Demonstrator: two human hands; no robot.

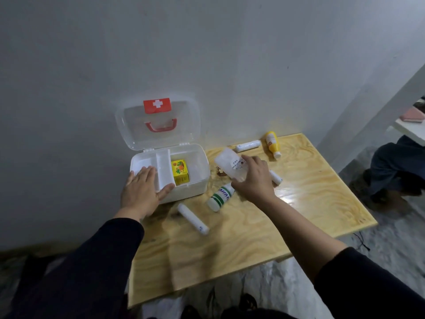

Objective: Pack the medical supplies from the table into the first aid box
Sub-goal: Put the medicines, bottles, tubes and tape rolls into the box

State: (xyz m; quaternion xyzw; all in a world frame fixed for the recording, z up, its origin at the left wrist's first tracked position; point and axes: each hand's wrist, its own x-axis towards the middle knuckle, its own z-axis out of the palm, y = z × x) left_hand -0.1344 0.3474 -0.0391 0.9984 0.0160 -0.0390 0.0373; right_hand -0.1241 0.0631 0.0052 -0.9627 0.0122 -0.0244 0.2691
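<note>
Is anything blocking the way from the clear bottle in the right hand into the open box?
Nothing visible: the right hand holds the clear plastic bottle just right of the white first aid box, lid up. Only a yellow carton sits inside.

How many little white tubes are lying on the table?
3. One white tube lies near the wall beside the yellow bottle, one lies at the front below the box, one peeks from behind the right hand. More may be hidden.

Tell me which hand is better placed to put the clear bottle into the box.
Right. The right hand already holds the clear bottle beside the open first aid box; the left hand lies flat on the box's front rim, probably steadying it.
</note>
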